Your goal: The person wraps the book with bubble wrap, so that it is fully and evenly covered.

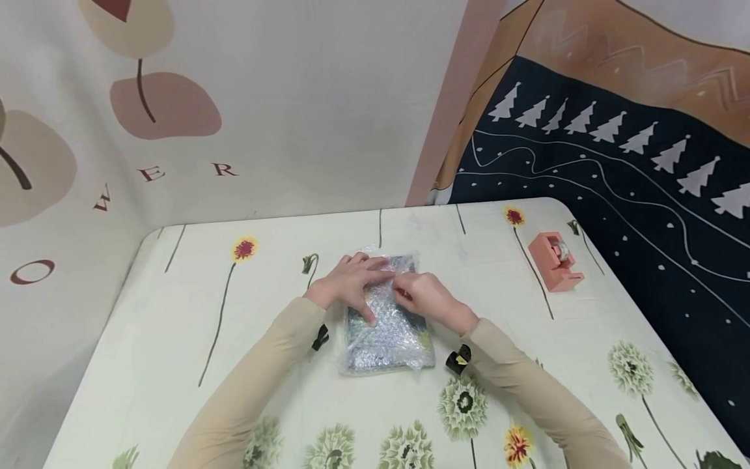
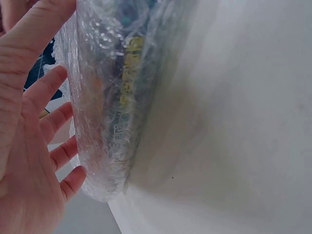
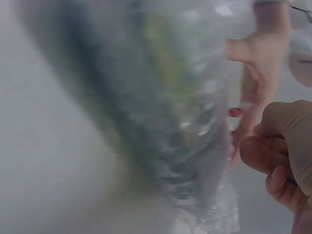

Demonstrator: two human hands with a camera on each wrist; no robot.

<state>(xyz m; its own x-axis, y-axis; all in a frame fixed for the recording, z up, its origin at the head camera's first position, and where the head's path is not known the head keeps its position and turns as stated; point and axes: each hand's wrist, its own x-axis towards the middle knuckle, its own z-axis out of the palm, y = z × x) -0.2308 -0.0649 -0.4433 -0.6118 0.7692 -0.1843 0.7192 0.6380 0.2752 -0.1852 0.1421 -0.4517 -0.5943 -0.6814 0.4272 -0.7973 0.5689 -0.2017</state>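
Observation:
A book in clear bubble wrap (image 1: 383,342) lies flat on the table in the head view, its cover dark blue and green. Yellow lettering shows through the wrap along its edge in the left wrist view. Across the upper left of the package, my left hand (image 1: 353,281) spreads its fingers, with the fingertips resting on the wrap. My right hand (image 1: 428,298) is over the package's right side, fingers curled and thumb against the index finger. In the right wrist view, nothing shows between those curled fingers (image 3: 265,153), which are beside the crinkled wrap edge (image 3: 222,195).
A pink tape dispenser (image 1: 553,262) with a roll in it stands at the table's right. The table (image 1: 146,326) has a flower-printed cover. A pale printed curtain (image 1: 305,130) hangs behind, and a dark cloth with white trees (image 1: 586,156) hangs along the right.

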